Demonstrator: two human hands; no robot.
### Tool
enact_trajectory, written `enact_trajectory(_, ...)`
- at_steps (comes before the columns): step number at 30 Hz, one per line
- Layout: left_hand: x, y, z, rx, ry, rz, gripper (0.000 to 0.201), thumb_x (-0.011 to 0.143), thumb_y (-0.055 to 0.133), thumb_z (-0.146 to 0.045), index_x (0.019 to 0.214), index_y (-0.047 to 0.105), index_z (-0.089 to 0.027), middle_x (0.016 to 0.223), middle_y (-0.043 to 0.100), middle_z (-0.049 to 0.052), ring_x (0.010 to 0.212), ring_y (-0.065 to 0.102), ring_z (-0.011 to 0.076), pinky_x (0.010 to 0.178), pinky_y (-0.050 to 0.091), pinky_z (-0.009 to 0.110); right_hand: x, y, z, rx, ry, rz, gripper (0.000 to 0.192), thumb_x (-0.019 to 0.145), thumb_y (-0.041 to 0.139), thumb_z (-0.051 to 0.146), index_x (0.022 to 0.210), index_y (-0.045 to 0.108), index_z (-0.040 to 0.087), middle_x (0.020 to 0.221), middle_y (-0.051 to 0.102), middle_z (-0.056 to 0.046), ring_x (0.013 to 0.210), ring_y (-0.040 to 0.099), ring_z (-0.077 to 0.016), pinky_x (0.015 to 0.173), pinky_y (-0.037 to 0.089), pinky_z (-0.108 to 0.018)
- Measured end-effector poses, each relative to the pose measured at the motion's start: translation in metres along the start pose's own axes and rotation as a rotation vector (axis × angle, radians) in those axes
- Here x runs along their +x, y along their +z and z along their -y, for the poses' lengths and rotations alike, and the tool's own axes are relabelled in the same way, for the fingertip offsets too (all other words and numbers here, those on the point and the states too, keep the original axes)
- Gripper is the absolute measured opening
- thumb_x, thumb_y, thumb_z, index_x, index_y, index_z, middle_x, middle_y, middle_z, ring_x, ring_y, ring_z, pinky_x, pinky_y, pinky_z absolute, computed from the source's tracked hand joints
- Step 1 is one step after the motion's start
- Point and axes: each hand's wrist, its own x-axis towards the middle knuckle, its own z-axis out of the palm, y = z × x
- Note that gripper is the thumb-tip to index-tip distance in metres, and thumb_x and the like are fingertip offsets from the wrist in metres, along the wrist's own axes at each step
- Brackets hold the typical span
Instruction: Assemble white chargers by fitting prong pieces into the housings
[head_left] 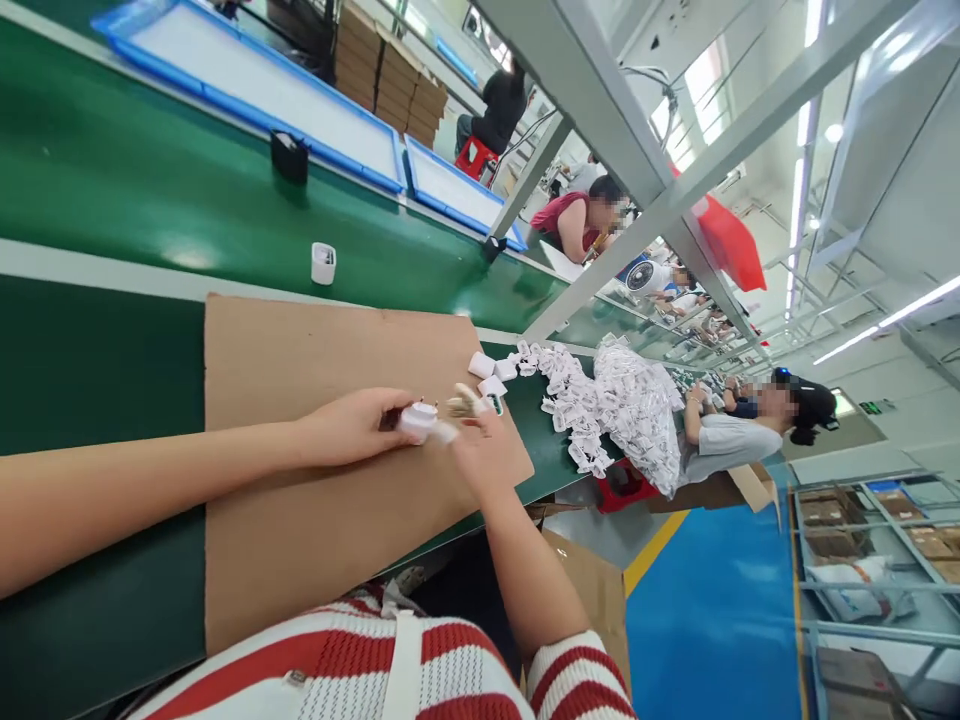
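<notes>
— Charger (418, 418): where is it?
— Over the cardboard sheet (300, 450) on the bench (97, 370), pinched in the left hand (352, 428).
— And the right hand (474, 440)?
— Closed on the charger's far end, fingers (465, 402) curled.
— Anything nearby?
— More chargers (491, 375) just past the sheet's far edge, a heap of white parts (622, 400) beyond, one white block (323, 263) on the belt (150, 190).

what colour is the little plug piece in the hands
White. The plug piece shows best in the head view, pinched between both hands over the brown cardboard sheet.
</notes>
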Motion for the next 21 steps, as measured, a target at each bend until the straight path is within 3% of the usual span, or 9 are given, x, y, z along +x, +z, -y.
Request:
enact_trajectory(3,0.024,-0.025,0.004,0.117,-0.119,-0.132,0.041,0.086,0.059,-0.052,0.111,0.07,-0.021,0.105,0.075,0.007,0.09,0.068,0.0265,0.077,0.052,0.034,0.018,-0.03,-0.033,-0.195,0.263,-0.297,0.039,0.098,0.052,0.032,0.131,0.068,0.015,0.125,0.07,-0.014,0.115,0.063,-0.0252,0.099,0.048,-0.038)
enact_trajectory(5,0.047,-0.049,0.011,0.288,-0.194,-0.277,0.042,0.087,0.056,-0.045,0.116,0.07,-0.018,0.115,0.073,0.01,0.104,0.066,0.0298,0.085,0.051,0.035,0.029,-0.05,-0.053,-0.548,0.463,-0.278,0.034,0.095,0.054,0.024,0.123,0.071,0.013,0.134,0.064,-0.02,0.13,0.053,-0.0337,0.108,0.039,-0.047)
enact_trajectory(7,0.071,-0.075,0.022,0.401,-0.258,-0.387,0.046,0.089,0.053,-0.039,0.123,0.068,-0.012,0.122,0.071,0.016,0.117,0.06,0.0346,0.094,0.047,0.04,0.036,-0.063,-0.068,-0.608,0.518,-0.267,0.03,0.087,0.056,0.013,0.111,0.074,0.009,0.131,0.063,-0.026,0.13,0.052,-0.04,0.108,0.034,-0.054)
enact_trajectory(10,0.096,-0.108,0.039,0.604,-0.324,-0.439,0.044,0.094,0.046,-0.032,0.125,0.066,-0.008,0.127,0.068,0.021,0.13,0.05,0.0357,0.107,0.035,0.046,0.038,-0.068,-0.079,-0.579,0.504,-0.272,0.03,0.082,0.053,0.006,0.102,0.074,0.012,0.123,0.064,-0.024,0.12,0.057,-0.0376,0.104,0.035,-0.053)
enact_trajectory(13,0.105,-0.126,0.049,0.756,-0.385,-0.412,0.039,0.093,0.047,-0.026,0.12,0.066,-0.004,0.123,0.069,0.023,0.132,0.045,0.0339,0.112,0.026,0.049,0.033,-0.068,-0.083,-0.527,0.474,-0.326,0.025,0.081,0.052,0.007,0.096,0.07,0.015,0.118,0.065,-0.021,0.121,0.056,-0.0361,0.104,0.036,-0.051)
enact_trajectory(15,0.102,-0.133,0.053,0.753,-0.419,-0.413,0.045,0.089,0.055,-0.029,0.122,0.063,0.0,0.127,0.067,0.026,0.132,0.043,0.0356,0.112,0.025,0.05,0.029,-0.069,-0.084,-0.464,0.458,-0.385,0.017,0.084,0.053,0.014,0.095,0.065,0.016,0.12,0.065,-0.022,0.124,0.054,-0.0363,0.105,0.037,-0.051)
enact_trajectory(17,0.093,-0.143,0.058,0.762,-0.45,-0.459,0.065,0.086,0.059,-0.036,0.138,0.052,0.003,0.146,0.055,0.028,0.138,0.035,0.0375,0.114,0.022,0.054,0.023,-0.07,-0.084,-0.371,0.452,-0.43,0.015,0.09,0.051,0.025,0.099,0.06,0.017,0.12,0.065,-0.021,0.12,0.057,-0.0332,0.101,0.043,-0.048)
enact_trajectory(19,0.081,-0.158,0.068,0.752,-0.463,-0.49,0.081,0.088,0.057,-0.044,0.152,0.035,0.002,0.162,0.034,0.027,0.145,0.023,0.0397,0.117,0.018,0.06,0.015,-0.071,-0.08,-0.252,0.448,-0.428,0.02,0.094,0.046,0.035,0.103,0.055,0.019,0.113,0.068,-0.016,0.103,0.065,-0.0259,0.088,0.051,-0.04)
enact_trajectory(21,0.067,-0.176,0.084,0.688,-0.452,-0.443,0.083,0.09,0.053,-0.052,0.152,0.035,0.0,0.163,0.032,0.026,0.145,0.021,0.0439,0.115,0.02,0.066,0.005,-0.069,-0.069,-0.012,0.431,-0.361,0.025,0.094,0.047,0.043,0.105,0.053,0.021,0.1,0.07,-0.008,0.083,0.067,-0.0191,0.072,0.053,-0.031)
